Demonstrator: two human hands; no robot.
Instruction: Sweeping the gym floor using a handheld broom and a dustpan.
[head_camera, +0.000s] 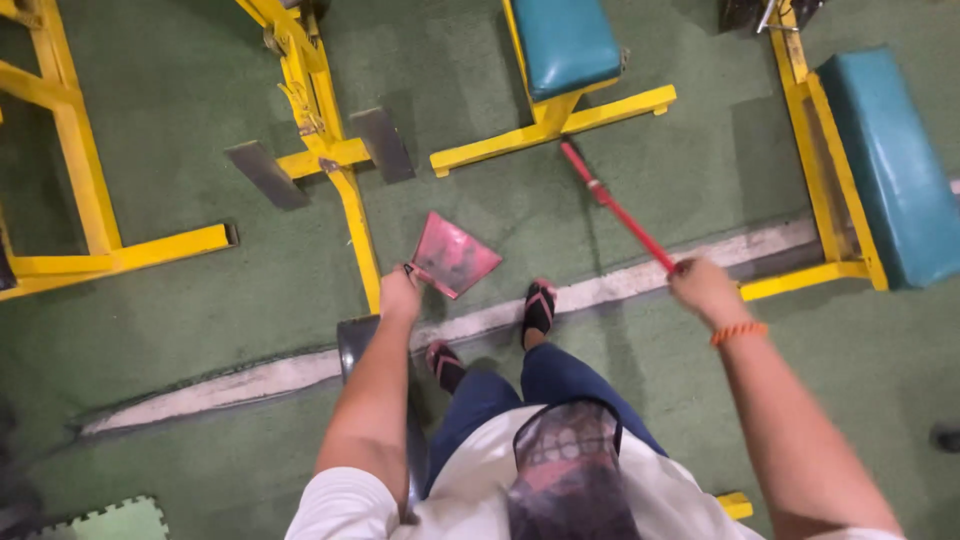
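I stand on a green floor and look down past my legs and sandals. My left hand (400, 296) grips the handle of a red dustpan (456, 254), which hangs just above the floor in front of my feet. My right hand (703, 287) is closed around the near end of a long red broom handle (615, 208). The stick runs away from me to the upper left, toward the yellow base of a bench. The broom's head is not visible. An orange band sits on my right wrist.
Yellow steel gym frames (330, 150) stand around me. A teal padded bench (565, 42) is ahead and another teal bench (895, 165) at the right. A worn white strip (300, 372) crosses the floor. A dark padded seat (356, 340) sits under my left arm.
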